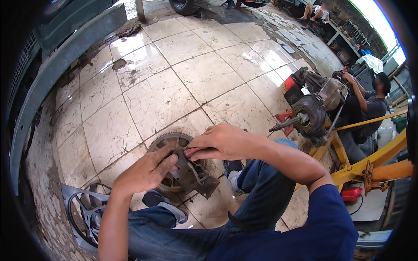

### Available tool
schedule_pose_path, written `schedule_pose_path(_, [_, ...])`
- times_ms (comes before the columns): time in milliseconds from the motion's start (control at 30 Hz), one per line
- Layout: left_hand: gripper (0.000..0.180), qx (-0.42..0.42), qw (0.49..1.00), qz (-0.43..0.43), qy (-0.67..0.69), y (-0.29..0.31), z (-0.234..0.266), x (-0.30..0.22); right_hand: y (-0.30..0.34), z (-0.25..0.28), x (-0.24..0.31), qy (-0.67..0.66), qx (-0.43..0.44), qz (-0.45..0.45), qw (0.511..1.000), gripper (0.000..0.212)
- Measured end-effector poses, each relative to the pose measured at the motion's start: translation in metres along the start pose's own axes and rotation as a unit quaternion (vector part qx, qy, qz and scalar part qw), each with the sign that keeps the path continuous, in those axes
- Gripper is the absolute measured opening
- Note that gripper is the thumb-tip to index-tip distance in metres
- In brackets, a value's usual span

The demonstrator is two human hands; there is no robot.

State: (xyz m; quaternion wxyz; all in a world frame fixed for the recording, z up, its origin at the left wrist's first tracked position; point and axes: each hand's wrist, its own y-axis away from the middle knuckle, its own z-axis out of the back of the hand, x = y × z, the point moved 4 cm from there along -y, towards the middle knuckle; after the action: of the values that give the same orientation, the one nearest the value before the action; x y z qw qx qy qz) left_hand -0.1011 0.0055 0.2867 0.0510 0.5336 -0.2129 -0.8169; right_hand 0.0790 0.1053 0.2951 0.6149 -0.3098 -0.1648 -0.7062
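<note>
My left hand (pixel 149 171) grips the left edge of a dark, flat metal bracket (pixel 188 177) with holes and a raised bar, its thumb lying over the face. In my right hand (pixel 225 142) is a folded reddish piece (pixel 190 152), cloth or sandpaper, I cannot tell which. The fingers pinch it against the upper edge of the bracket. Both hands are over a round toothed flywheel (pixel 162 143) lying on the tiles between my feet. The bracket covers much of the flywheel, so whether the two touch is hidden.
A grey fan shroud (pixel 75 212) lies by my left leg. To the right, a large axle assembly (pixel 309 108) rests near a yellow metal frame (pixel 337 150), with another person (pixel 375 102) crouching behind it. A vehicle bumper (pixel 56 54) borders the left. Cracked tiles (pixel 165 95) spread ahead.
</note>
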Motion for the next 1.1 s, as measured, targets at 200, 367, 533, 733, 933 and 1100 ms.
schedule_pose_path(200, [0.038, -0.06, 0.985, -0.107, -0.119, -0.001, 0.005, -0.011, 0.0, 0.001, 0.0, -0.04, 0.045, -0.067, 0.996, 0.028])
schedule_pose_path(367, [0.045, -0.073, 0.978, -0.172, -0.091, 0.0, 0.006, 0.0, -0.003, 0.005, 0.008, -0.081, 0.038, -0.094, 0.992, 0.029])
schedule_pose_path(533, [0.046, -0.06, 0.978, -0.163, -0.12, 0.003, 0.001, -0.016, -0.002, 0.008, 0.004, -0.082, 0.043, -0.1, 0.991, 0.029])
schedule_pose_path(733, [0.044, -0.027, 0.996, -0.08, -0.022, 0.001, -0.002, -0.009, 0.0, 0.008, 0.006, -0.081, 0.03, -0.068, 0.994, 0.028])
schedule_pose_path(933, [0.047, -0.042, 0.979, -0.139, -0.144, -0.001, 0.0, -0.012, -0.002, 0.008, 0.006, -0.075, 0.039, -0.082, 0.993, 0.027])
schedule_pose_path(1100, [0.042, -0.083, 0.985, -0.134, -0.073, 0.004, -0.006, -0.019, -0.001, 0.006, 0.002, -0.054, 0.043, -0.08, 0.994, 0.026])
